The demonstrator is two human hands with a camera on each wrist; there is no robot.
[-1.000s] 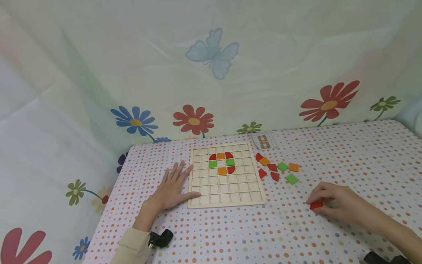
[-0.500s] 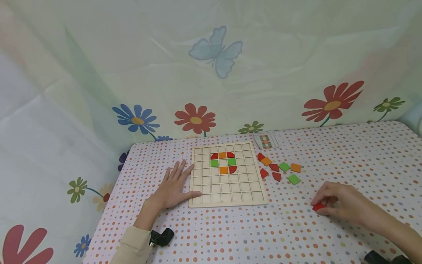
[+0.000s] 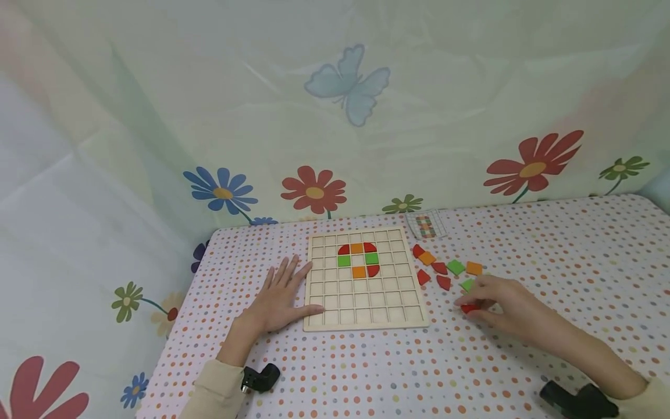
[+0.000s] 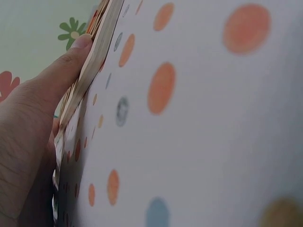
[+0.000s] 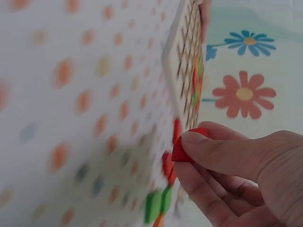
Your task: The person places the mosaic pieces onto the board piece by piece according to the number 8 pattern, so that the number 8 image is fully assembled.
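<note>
The right hand (image 3: pixel 502 302), its grip closed between thumb and fingertips, pinched a red tile (image 5: pixel 180 153) over the dotted surface (image 3: pixel 387 372), right of the wooden grid board (image 3: pixel 387 299) and near the loose tiles (image 3: pixel 444 283). The left hand (image 3: pixel 277 302), fingers spread and grasping nothing, lay at the board's left edge, thumb over the rim. The step in hand appeared to be bringing the red tile to the board. The next move probably called for turning any curved side outward and seating it in the bare cell (image 3: pixel 344 273) left of the lower orange square (image 3: pixel 359 272); the tile's full outline was covered.
</note>
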